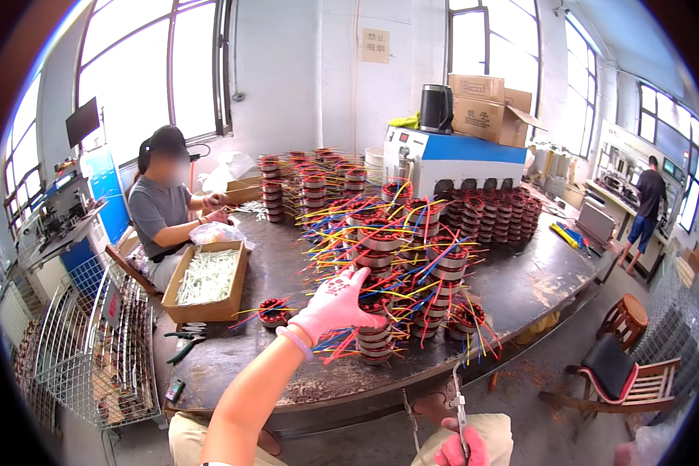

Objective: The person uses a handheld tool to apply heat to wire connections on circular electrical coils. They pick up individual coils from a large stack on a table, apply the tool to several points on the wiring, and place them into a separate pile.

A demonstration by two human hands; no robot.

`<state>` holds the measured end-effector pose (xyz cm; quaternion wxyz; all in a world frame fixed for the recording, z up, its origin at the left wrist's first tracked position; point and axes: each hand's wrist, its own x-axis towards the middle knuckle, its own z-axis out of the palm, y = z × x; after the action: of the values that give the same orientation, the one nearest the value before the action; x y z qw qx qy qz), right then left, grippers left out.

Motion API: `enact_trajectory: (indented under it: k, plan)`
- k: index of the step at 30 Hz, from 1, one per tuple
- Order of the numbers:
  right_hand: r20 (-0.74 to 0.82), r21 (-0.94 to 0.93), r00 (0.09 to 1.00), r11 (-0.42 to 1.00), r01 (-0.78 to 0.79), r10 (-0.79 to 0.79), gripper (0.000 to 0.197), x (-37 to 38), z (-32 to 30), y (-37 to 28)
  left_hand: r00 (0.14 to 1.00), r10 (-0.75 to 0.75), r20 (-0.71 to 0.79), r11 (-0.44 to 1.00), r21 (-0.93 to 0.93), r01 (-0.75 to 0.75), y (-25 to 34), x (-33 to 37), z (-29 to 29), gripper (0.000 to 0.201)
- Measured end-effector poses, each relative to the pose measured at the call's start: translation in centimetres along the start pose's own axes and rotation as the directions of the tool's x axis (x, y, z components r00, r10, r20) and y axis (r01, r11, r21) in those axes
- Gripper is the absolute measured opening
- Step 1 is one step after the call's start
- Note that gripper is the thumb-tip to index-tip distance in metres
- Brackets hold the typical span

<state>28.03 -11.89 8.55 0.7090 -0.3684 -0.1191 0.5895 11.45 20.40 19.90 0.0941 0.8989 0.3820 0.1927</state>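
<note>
In a pink glove, my left hand (338, 303) wraps round a stator (374, 298) in the front stack, its thumb pointing up and its fingers partly hidden by wires. Several ring-shaped stators with red windings and red, blue and yellow leads stand piled round it; another stack (448, 268) rises just to the right. A single stator (273, 312) lies left of my wrist. Low in the picture, over my lap, my right hand (460, 450) closes on a slender metal tool (461, 412) whose exact kind I cannot make out.
A carton of white tubular pieces (208, 278) stands at the left, with pliers (185, 349) and a lighter-like object (175, 390) nearer me. Across the table a person (163, 202) sits working. A blue-and-white machine (443, 159) stands behind further stators (493, 213). A chair (621, 373) is at right.
</note>
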Motion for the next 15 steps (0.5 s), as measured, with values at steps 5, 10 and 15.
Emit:
enact_trajectory:
  k: [5,10,15]
  plan:
    - [0.018,0.033,1.0,0.999,-0.001,0.001,0.045,-0.4,-0.2,0.0,0.989,-0.023,0.147,0.995,-0.09,0.036,-0.6,0.7,-1.0,0.123]
    - [0.003,0.033,1.0,0.999,-0.005,0.005,0.045,-0.9,0.2,0.3,0.994,0.011,0.107,0.984,-0.181,0.008,-1.0,0.8,-0.8,0.119]
    - [0.032,-0.019,0.998,0.998,0.057,-0.056,0.045,-1.1,-0.3,0.3,0.998,0.02,-0.056,0.98,-0.195,-0.03,0.7,-1.6,-2.1,0.113]
